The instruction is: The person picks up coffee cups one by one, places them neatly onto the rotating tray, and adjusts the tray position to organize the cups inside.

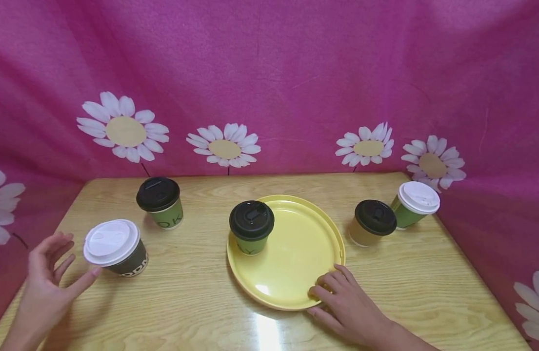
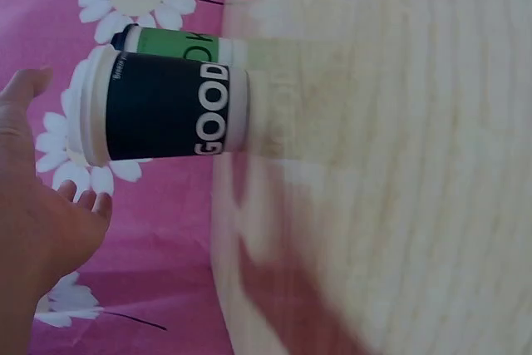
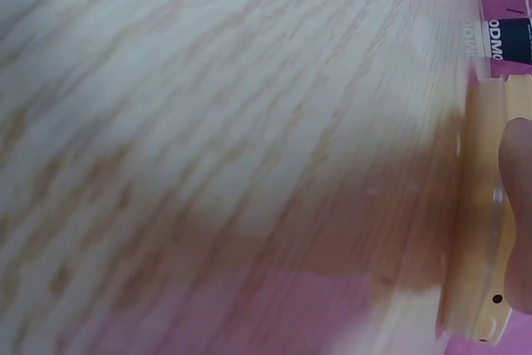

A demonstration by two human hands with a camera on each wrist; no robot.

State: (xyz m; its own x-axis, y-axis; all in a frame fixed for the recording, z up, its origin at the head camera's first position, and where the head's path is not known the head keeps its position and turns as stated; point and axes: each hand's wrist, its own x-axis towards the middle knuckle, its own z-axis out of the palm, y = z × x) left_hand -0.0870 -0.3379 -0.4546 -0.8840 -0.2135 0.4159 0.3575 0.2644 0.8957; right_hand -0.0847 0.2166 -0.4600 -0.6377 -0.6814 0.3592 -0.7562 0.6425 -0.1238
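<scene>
My left hand [image 1: 49, 278] is beside a black paper coffee cup [image 1: 130, 261] with a white lid, its thumb and fingers spread apart. In the left wrist view a gap shows between the fingers and this cup [image 2: 158, 110], which stands upright with "GOOD" on its side. Over at the near right rim of a round yellow tray [image 1: 291, 287], my right hand [image 1: 352, 307] pinches the edge, fingers over the inside and thumb outside. The right wrist view shows the thumb against the tray's side wall [image 3: 478, 230]. On the tray's left part stands a green cup with a black lid [image 1: 251, 222].
Behind the black cup is another green cup with a black lid [image 1: 166, 209]. To the tray's right stand a brown cup with a black lid [image 1: 361, 234] and a green cup with a white lid [image 1: 407, 214]. A pink flowered cloth [image 1: 287, 97] borders the wooden table [image 1: 186, 302].
</scene>
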